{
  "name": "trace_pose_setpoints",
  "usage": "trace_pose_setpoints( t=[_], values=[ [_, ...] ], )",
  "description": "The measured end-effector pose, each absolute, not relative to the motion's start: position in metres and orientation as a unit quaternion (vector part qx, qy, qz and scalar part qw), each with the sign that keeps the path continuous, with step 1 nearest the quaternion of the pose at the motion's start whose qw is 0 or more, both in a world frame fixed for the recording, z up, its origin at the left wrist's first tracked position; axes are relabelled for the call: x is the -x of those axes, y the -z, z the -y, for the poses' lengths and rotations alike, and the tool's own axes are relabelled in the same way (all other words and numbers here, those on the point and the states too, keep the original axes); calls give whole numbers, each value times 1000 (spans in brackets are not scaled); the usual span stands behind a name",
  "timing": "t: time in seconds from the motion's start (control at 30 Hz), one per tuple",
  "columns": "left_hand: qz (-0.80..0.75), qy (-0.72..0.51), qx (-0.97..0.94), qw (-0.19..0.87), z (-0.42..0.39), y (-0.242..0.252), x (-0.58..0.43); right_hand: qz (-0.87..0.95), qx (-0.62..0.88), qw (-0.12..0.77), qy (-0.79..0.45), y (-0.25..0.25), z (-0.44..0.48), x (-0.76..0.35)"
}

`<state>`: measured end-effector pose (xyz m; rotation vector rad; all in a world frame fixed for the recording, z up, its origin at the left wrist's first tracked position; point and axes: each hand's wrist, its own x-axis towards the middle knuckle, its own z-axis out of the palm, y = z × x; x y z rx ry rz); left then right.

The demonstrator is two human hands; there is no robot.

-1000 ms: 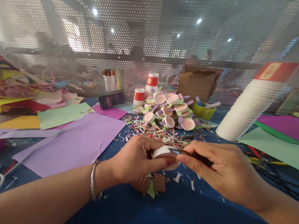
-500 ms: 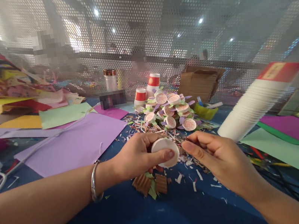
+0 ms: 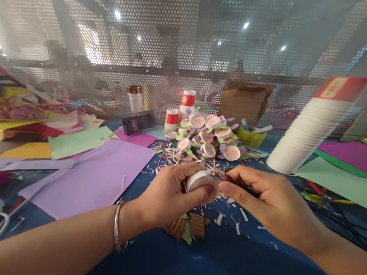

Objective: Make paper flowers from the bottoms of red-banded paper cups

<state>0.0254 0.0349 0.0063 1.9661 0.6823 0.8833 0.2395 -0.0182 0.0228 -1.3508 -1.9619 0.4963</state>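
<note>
My left hand point(image 3: 170, 195) is closed around a small white paper cup point(image 3: 200, 182), held on its side just above the blue table point(image 3: 176, 268). My right hand point(image 3: 267, 203) is closed on a pair of dark-handled scissors point(image 3: 235, 182), whose blades meet the cup's rim. A silver bangle point(image 3: 117, 226) sits on my left wrist. Under the hands lie small brown corrugated card pieces point(image 3: 188, 226) and paper snippets.
A pile of cut cup flowers point(image 3: 209, 135) lies behind the hands. A leaning stack of white cups point(image 3: 311, 129) is at the right. Purple paper point(image 3: 88, 178) and green paper point(image 3: 362, 192) flank the work spot. A perforated metal screen point(image 3: 189, 39) closes the back.
My right hand, drawn back from the cup half a second ago, has come back to it with the scissors. The left hand has turned the cup slightly.
</note>
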Motion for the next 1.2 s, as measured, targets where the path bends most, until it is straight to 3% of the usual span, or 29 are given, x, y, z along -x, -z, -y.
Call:
trace_pose_setpoints(
  t=[0.33, 0.53, 0.83, 1.07, 1.2],
  values=[
    [-257, -387, -644, 607, -36, -4, -31, 660, 484, 427, -385, -16, 8, -239],
    [-246, -379, -579, 679, -30, -9, -34, 639, 474, 443, -414, -15, 7, -235],
    [-225, -390, -572, 686, -32, -9, -33, 630, 487, 427, -429, -15, 7, -236],
    [-272, -358, -643, 620, -33, -9, -32, 651, 470, 415, -429, -16, 7, -232],
    [-287, -365, -599, 652, -34, -8, -34, 646, 470, 402, -447, -15, 7, -232]
  ],
)
